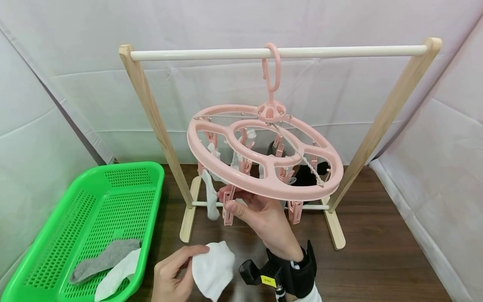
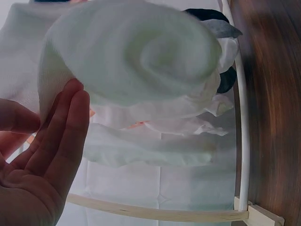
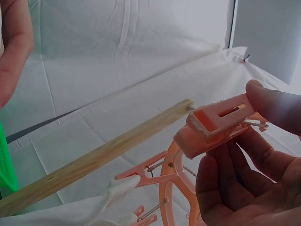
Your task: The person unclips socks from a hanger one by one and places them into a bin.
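A pink round clip hanger [image 1: 286,193] hangs tilted by its hook from the white bar. My right hand [image 1: 268,220] pinches one of its clothes pegs [image 1: 228,209], at the near left of the ring. In the right wrist view the thumb and fingers press the handles of that peg [image 3: 221,117] from both sides. Lower down and to the left, my left hand [image 1: 173,272] holds a white sock [image 1: 213,270] by its edge between thumb and fingers. The left wrist view shows this sock [image 2: 131,52] up close, below the pegs in the head view.
Several socks hang from other pegs, among them a white one [image 1: 210,197] and a black one [image 1: 305,176]. A green basket [image 1: 151,218] stands at left with a grey sock [image 1: 105,258] and a white one inside. The rack's wooden legs [image 1: 337,230] flank the hanger.
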`<action>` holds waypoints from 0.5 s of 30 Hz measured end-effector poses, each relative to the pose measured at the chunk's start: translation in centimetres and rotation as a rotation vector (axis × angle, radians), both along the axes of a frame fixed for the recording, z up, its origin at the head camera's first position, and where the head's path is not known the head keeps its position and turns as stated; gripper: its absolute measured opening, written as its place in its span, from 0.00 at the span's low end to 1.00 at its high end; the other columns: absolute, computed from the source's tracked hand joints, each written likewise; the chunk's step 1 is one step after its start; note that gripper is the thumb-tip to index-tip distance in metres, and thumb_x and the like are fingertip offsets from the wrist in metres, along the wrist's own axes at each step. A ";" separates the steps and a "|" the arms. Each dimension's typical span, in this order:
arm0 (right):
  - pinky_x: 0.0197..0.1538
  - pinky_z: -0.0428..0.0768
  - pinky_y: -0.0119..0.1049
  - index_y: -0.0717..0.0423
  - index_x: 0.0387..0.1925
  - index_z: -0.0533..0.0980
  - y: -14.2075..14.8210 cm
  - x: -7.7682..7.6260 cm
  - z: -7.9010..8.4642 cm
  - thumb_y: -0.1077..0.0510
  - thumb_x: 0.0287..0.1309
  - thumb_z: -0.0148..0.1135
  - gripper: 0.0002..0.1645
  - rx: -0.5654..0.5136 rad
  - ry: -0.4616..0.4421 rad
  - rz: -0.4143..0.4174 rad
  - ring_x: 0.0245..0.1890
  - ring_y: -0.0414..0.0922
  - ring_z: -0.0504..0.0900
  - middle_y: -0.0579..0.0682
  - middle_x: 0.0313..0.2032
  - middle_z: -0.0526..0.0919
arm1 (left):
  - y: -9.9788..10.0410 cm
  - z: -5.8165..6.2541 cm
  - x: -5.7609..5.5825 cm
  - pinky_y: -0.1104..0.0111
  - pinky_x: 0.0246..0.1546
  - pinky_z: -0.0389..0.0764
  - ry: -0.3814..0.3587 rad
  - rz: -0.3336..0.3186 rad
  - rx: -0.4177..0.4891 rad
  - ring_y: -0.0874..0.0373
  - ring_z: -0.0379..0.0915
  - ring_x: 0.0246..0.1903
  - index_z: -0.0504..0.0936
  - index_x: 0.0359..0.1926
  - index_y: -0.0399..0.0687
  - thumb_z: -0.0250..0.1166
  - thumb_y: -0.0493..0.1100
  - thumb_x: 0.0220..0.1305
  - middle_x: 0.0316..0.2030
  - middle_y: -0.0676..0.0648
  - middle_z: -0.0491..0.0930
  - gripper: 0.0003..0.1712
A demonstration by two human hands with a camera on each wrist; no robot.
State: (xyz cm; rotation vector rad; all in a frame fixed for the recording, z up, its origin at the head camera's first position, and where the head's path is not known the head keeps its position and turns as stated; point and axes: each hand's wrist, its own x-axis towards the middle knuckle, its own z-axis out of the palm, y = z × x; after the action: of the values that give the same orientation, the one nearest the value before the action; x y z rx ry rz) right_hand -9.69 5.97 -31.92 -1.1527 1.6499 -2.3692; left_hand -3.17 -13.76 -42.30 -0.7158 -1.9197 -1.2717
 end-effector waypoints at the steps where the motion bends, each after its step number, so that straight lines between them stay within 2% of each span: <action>1: 0.50 0.74 0.44 0.65 0.52 0.73 0.0 0.0 0.0 0.62 0.65 0.59 0.15 0.003 0.003 -0.001 0.29 0.51 0.77 0.53 0.36 0.79 | 0.0 0.1 0.0 0.79 0.23 0.74 -0.005 0.007 0.001 0.67 0.75 0.26 0.84 0.38 0.41 0.61 0.19 0.47 0.30 0.46 0.83 0.20; 5: 0.46 0.76 0.41 0.66 0.53 0.72 0.0 0.0 -0.1 0.63 0.63 0.62 0.18 -0.011 -0.014 -0.011 0.32 0.50 0.77 0.56 0.41 0.79 | -0.2 0.5 0.2 0.80 0.21 0.72 -0.005 0.048 -0.003 0.68 0.73 0.23 0.84 0.38 0.41 0.60 0.17 0.45 0.29 0.47 0.83 0.22; 8: 0.44 0.78 0.40 0.64 0.55 0.72 0.1 0.1 -0.3 0.62 0.59 0.66 0.23 -0.027 -0.061 -0.032 0.39 0.50 0.78 0.56 0.46 0.79 | -0.5 0.8 0.3 0.82 0.17 0.66 0.001 0.089 0.006 0.70 0.67 0.18 0.84 0.38 0.39 0.59 0.17 0.47 0.27 0.47 0.81 0.21; 12: 0.51 0.76 0.42 0.64 0.57 0.72 0.2 0.1 -0.7 0.60 0.56 0.70 0.29 -0.050 -0.100 -0.076 0.49 0.52 0.77 0.56 0.49 0.80 | -0.9 1.3 0.5 0.84 0.12 0.61 -0.031 0.135 0.046 0.71 0.61 0.13 0.83 0.40 0.36 0.57 0.14 0.47 0.25 0.46 0.80 0.22; 15: 0.57 0.72 0.43 0.64 0.59 0.71 0.2 0.0 -1.0 0.59 0.55 0.70 0.31 -0.073 -0.114 -0.088 0.53 0.52 0.76 0.57 0.50 0.79 | -1.1 1.7 0.7 0.82 0.11 0.62 -0.060 0.165 0.085 0.69 0.63 0.12 0.83 0.40 0.34 0.56 0.12 0.47 0.24 0.45 0.80 0.23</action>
State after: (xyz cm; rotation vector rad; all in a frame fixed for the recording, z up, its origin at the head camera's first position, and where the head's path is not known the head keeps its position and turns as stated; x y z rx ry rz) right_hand -9.74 6.13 -32.91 -0.9530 1.6236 -2.5160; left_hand -2.48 -14.90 -40.64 -0.4711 -1.9174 -1.2757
